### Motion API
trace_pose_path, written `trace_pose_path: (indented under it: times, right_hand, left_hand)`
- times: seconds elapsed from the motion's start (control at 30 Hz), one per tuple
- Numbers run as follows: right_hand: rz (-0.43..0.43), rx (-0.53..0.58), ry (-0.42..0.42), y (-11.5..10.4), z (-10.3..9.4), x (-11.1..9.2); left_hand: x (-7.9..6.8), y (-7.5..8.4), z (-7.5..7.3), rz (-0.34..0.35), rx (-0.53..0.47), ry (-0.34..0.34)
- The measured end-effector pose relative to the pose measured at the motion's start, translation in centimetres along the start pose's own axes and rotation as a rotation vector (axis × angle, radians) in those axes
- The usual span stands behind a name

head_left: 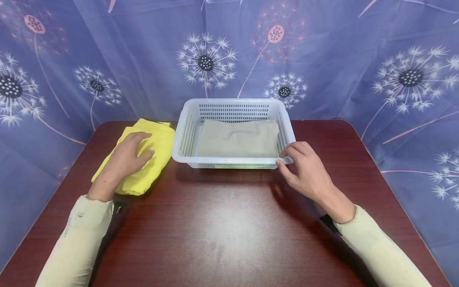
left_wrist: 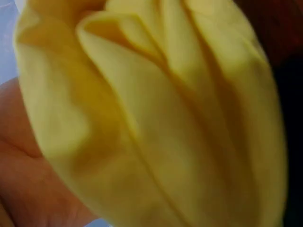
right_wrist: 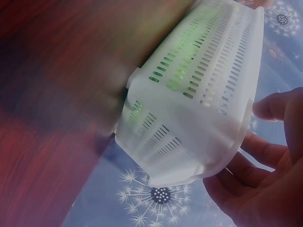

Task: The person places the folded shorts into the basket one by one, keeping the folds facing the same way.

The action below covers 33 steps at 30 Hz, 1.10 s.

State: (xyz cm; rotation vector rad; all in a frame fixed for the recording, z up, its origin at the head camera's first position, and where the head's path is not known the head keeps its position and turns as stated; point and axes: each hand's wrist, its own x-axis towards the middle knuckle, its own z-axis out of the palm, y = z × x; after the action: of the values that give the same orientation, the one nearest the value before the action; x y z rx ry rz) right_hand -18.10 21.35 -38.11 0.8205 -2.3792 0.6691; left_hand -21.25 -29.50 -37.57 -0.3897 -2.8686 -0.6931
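Note:
A white plastic basket (head_left: pixel 229 160) with slotted walls stands at the back of the table. My right hand (head_left: pixel 309 173) grips its front right corner, thumb outside the rim and fingers over it. The right wrist view shows the thumb (right_wrist: pixel 270 106) at the rim. In the basket lies a folded pale grey cloth (head_left: pixel 238 139). Something green shows through the slots (right_wrist: pixel 182 64) beneath it. Left of the basket lies a folded yellow cloth (head_left: pixel 155 159). My left hand (head_left: pixel 125 157) rests over it, thumb and forefinger apart. Yellow folds (left_wrist: pixel 156 113) fill most of the left wrist view.
The dark red wooden table (head_left: pixel 229 223) reaches toward me in front of the basket. A blue-violet curtain (head_left: pixel 150 52) with dandelion prints hangs behind the table and along both sides. The yellow cloth lies right up against the basket's left side.

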Motion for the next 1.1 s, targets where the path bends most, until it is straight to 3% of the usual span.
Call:
trace_pose_path:
  times: [0.17,0.5,0.77,1.1]
  right_hand:
    - [0.001,0.004,0.0,0.0,0.0,0.0]
    - [0.014,-0.001,-0.009,-0.1,0.0,0.0]
    - [0.014,-0.001,-0.018,0.0,0.1,0.1]
    - [0.013,-0.006,-0.018,0.0,0.1,0.0]
  left_hand:
    - [-0.2,-0.9,-0.2,-0.01,0.043,-0.083]
    - [-0.9,-2.6,-0.3,-0.102,0.095,-0.299]
    - [-0.8,-2.8,-0.2,-0.135,0.109,-0.34]
    - [-0.7,-3.2,0.3,-0.022,0.125,-0.311]
